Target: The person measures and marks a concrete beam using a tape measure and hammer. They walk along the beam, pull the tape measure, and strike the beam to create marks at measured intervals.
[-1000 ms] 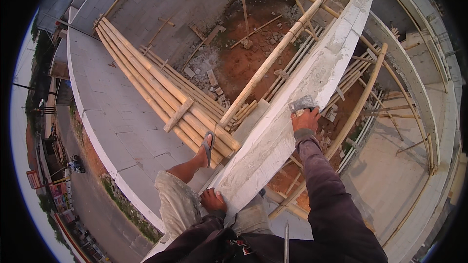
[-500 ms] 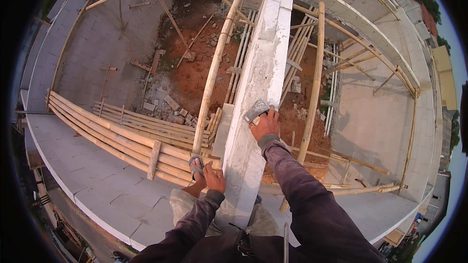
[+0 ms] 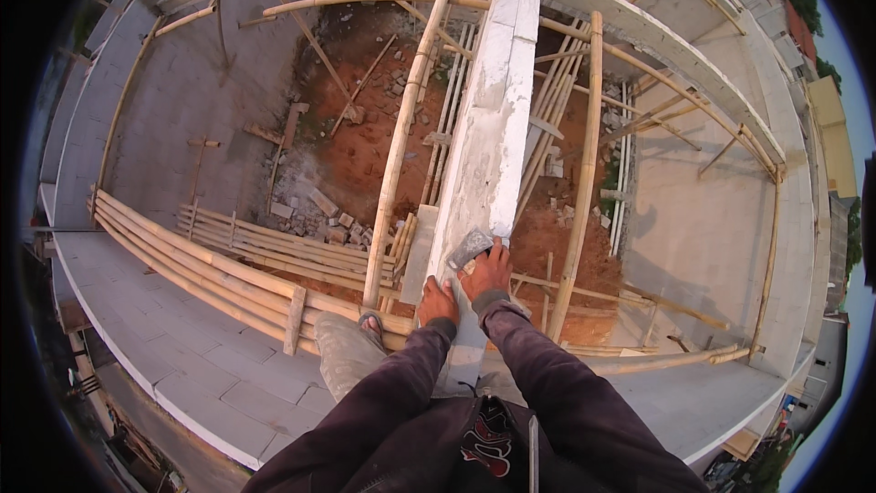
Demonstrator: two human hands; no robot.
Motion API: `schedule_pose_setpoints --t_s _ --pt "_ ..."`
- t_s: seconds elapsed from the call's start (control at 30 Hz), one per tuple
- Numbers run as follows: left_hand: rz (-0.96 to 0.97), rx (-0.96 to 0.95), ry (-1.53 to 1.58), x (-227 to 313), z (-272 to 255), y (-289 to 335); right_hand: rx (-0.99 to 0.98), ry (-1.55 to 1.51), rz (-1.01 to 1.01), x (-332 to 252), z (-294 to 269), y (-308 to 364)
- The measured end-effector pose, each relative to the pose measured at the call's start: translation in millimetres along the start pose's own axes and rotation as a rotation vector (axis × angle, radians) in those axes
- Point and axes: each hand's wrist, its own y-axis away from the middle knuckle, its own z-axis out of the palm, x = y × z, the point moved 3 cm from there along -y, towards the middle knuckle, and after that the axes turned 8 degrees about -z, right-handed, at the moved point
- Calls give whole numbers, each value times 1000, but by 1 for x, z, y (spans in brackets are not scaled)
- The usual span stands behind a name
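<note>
My right hand [image 3: 486, 274] is closed around a grey, flat-bladed scraper [image 3: 469, 247], its blade lying against the top of a narrow block wall [image 3: 484, 141]. The wall runs straight ahead of me and carries rough, whitish-grey mortar patches. Just left of the scraper, my left hand [image 3: 438, 302] lies along the wall's left edge, its fingers stretched out and holding nothing. My left foot [image 3: 370, 325], in a sandal, stands by the bamboo poles on the left.
Bundled bamboo poles [image 3: 201, 251] form a platform at left. Upright bamboo poles [image 3: 411, 128] [image 3: 584, 164] flank the wall on both sides. Far below, red soil [image 3: 370, 141] holds broken blocks [image 3: 333, 219]. Concrete beams [image 3: 666, 46] cross at the far end, and a pale block ledge [image 3: 210, 347] curves around the left.
My right hand has drawn the scraper back toward me along the wall top. My left hand has moved right, from beside the bamboo onto the wall's edge. My body leans further forward.
</note>
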Motion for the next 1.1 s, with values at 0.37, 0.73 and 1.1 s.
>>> schedule_pose_setpoints --t_s 0.37,0.73,1.1 --pt "-25 3 -45 -2 8 -4 56 0 -44 5 1 0" --pt "-87 -37 -71 -4 17 -12 44 -67 -51 11 5 -2" --pt "89 110 -82 -3 16 -9 141 -124 -62 14 12 3"
